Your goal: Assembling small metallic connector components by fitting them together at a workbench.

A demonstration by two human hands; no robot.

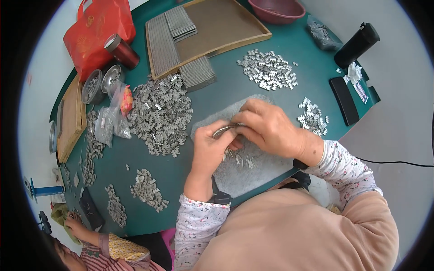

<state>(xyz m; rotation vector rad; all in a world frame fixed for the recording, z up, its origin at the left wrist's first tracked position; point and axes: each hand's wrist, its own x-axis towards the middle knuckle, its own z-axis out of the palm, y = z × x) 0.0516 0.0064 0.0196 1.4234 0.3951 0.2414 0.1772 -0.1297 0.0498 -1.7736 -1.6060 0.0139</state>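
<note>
Between both hands, above a grey cloth (239, 180), is a short, curved strip of shiny metal (222, 130), perhaps made of joined links. My left hand (209, 147) grips it between thumb and fingers at its near side. The fingertips of my right hand (273, 128) are pinched on its other end, partly hiding it. Several thin metal pins (246, 160) lie scattered on the cloth just below my fingers. Small toothed metal pieces (160, 113) form a large heap left of the cloth, with a brighter pile (269, 70) beyond it and a smaller pile (313, 116) to the right.
A wooden tray (221, 27) with stacked metal strips stands at the back. A red bag (99, 36), a tumbler (122, 52) and plastic bags (113, 119) crowd the left. A phone (343, 100) and black bottle (357, 45) are right. Another person's hand (77, 226) shows lower left.
</note>
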